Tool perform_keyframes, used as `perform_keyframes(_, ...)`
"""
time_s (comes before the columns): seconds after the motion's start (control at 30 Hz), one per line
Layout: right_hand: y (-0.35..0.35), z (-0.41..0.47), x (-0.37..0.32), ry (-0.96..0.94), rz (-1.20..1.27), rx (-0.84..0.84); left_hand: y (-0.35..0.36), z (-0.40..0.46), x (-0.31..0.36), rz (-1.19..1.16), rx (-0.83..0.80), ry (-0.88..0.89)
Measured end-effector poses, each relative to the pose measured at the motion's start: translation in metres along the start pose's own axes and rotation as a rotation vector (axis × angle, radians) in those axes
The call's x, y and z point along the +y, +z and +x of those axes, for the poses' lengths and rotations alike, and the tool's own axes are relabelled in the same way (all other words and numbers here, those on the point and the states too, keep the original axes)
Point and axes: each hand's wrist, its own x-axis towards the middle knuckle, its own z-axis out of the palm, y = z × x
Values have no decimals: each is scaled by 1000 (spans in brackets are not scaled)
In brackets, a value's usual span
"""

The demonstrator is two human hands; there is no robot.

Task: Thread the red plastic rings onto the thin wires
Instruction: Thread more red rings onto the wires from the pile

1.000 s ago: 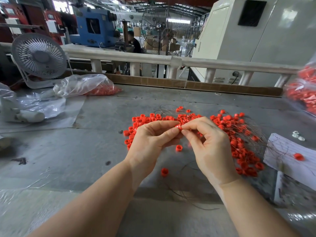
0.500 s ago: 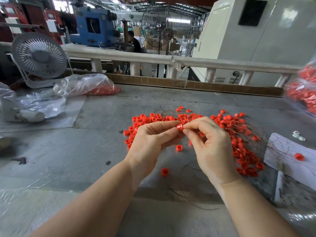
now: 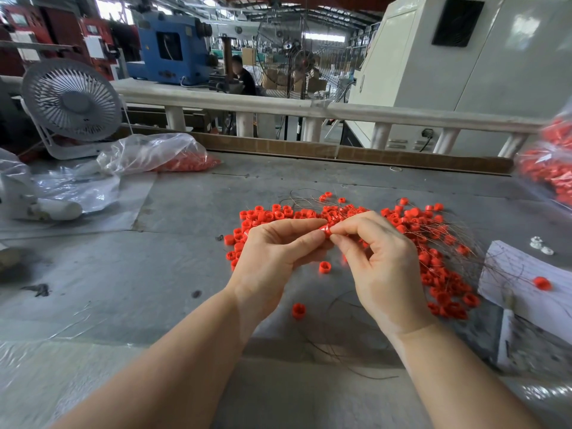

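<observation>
Both hands' fingers (image 3: 312,239) pinched together

Red rings (image 3: 433,264): plastic, smooth w/ a slight sheen, incl. the one pinched between both hands. Thin wires (image 3: 346,345): bare metal, dull brownish, fine as hair. Tabletop (image 3: 123,274): grey, matt, scuffed and stained (partly under clear film, wrinkled and glossy at the near edge). Clear bag (image 3: 148,153) of rings: thin glossy plastic, crumpled. Desk fan (image 3: 72,103): white plastic grille, matt. Sheet of paper (image 3: 520,283) at right: white, matt, creased. Far edge board (image 3: 309,150): brown, wood-like, rough.
</observation>
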Motion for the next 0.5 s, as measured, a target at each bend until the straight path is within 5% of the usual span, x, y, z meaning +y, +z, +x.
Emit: perform_keyframes(0.5,-2,0,-5,-79,-112,21,3,-3,1,94,26,103)
